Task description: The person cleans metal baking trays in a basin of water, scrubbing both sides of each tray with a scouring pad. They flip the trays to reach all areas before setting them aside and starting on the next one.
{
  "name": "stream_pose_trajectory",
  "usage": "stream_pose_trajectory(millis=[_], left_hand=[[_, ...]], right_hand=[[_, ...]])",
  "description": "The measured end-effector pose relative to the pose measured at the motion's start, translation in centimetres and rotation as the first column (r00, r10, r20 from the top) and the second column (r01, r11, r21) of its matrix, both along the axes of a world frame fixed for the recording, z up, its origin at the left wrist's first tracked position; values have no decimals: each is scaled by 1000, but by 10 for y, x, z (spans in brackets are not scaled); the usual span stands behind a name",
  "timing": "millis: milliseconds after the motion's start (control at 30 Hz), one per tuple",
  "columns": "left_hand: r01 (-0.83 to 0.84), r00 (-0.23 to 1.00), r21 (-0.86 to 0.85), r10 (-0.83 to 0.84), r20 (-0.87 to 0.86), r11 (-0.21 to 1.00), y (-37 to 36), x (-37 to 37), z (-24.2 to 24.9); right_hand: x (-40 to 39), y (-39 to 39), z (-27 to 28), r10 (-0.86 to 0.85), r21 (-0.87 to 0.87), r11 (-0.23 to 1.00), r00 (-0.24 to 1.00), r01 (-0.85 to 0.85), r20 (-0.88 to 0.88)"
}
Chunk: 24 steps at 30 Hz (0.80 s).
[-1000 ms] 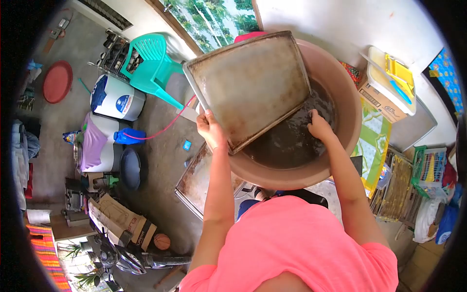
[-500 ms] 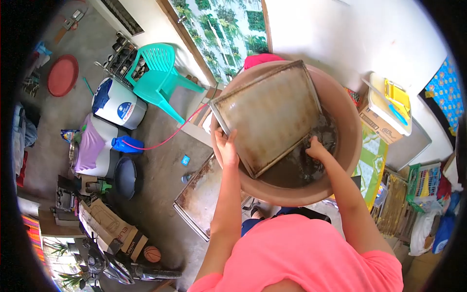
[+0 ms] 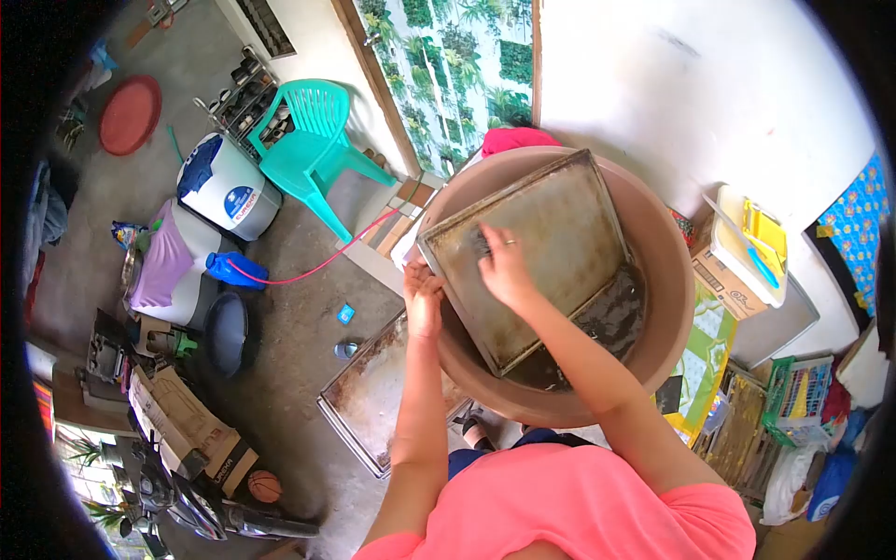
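Observation:
A stained metal baking tray (image 3: 565, 238) leans inside a large brown basin (image 3: 670, 299), its lower edge by the dark water (image 3: 618, 315). My left hand (image 3: 425, 301) grips the tray's left edge at the basin rim. My right hand (image 3: 505, 271) presses a dark scrubber (image 3: 482, 241) against the upper left part of the tray's face. The fingers are bent over the scrubber, so most of it is hidden; it looks like steel wool, though blur hides its texture. A second rusty tray (image 3: 373, 383) lies on the floor beside my left forearm.
A teal plastic chair (image 3: 313, 154) stands by the door. A pink hose (image 3: 322, 268) runs across the floor toward the basin. Left are a washing machine (image 3: 229, 191), a blue jug (image 3: 235, 271) and a black basin (image 3: 227, 334). A box (image 3: 733, 280) stands right.
My right hand has risen from the water at the tray's lower right to its upper left face, with the scrubber. My left hand stays at the tray's left edge.

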<state>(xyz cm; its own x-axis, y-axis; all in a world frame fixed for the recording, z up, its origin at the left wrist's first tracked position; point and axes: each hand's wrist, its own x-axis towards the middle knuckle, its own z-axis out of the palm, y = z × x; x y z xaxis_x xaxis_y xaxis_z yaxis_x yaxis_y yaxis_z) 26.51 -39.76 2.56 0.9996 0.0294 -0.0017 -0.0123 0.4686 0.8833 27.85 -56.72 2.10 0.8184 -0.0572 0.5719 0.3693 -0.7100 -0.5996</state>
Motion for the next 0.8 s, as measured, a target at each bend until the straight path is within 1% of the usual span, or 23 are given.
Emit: stream_pose_trajectory(millis=[33,67,100,133,167,200,233,300,333,367,400,433,467,500,533,567,633,667,700,767,800], left_hand=[[50,998,73,-48,-39,996,5,-1,13],[-28,1000,191,26,15,981,-1,-2,23],[-46,998,363,29,52,931,4,0,21],[-70,996,523,28,87,850,12,3,15],[-96,993,665,23,118,740,19,4,8],[-200,977,723,83,195,661,21,6,-3],[-228,972,709,113,207,667,16,-2,7],[-271,962,729,194,190,629,5,-17,22],[-254,967,753,183,179,607,6,-16,20],[-318,946,666,186,264,675,8,-10,-2],[-306,952,685,199,233,662,6,-10,-3],[-298,954,704,223,200,645,5,-11,-2],[-378,926,762,233,299,525,6,-10,-4],[-449,893,804,226,390,390,7,-10,-6],[-437,885,876,269,379,203,7,-14,0],[-457,871,860,308,382,226,10,-11,-10],[-424,894,858,284,345,291,18,-13,-17],[-342,933,875,231,275,343,23,-15,-21],[-284,952,885,214,217,368,25,-17,-17],[-272,951,887,243,189,373,22,-21,-12],[-312,943,862,241,230,398,22,-20,-15]], right_hand=[[2,14,5,-6,1,1000,1000,6,-11],[-1,29,8,-12,4,1000,1000,13,-22],[-4,39,11,-17,7,1000,999,17,-36],[-5,44,13,40,4,999,999,-40,16],[-6,49,14,99,-1,995,993,-99,66],[-7,54,12,160,-7,987,981,-160,113],[-5,58,9,190,14,981,973,-194,134],[0,62,1,252,56,963,952,-265,174],[1,61,9,252,57,962,947,-268,199],[5,58,15,281,45,955,942,-293,183],[10,56,18,263,37,960,942,-276,209],[18,55,15,229,78,965,950,-250,213],[24,55,13,201,158,960,960,-233,193],[21,60,19,177,148,966,961,-211,214],[14,65,23,276,24,957,938,-288,210],[9,70,24,366,-99,930,908,-353,202],[7,77,18,410,-97,912,898,-399,163],[13,75,15,390,-84,921,907,-381,162],[19,73,12,326,-28,945,929,-326,176],[42,57,5,202,65,974,963,-216,181],[44,58,7,179,22,982,969,-185,172]])
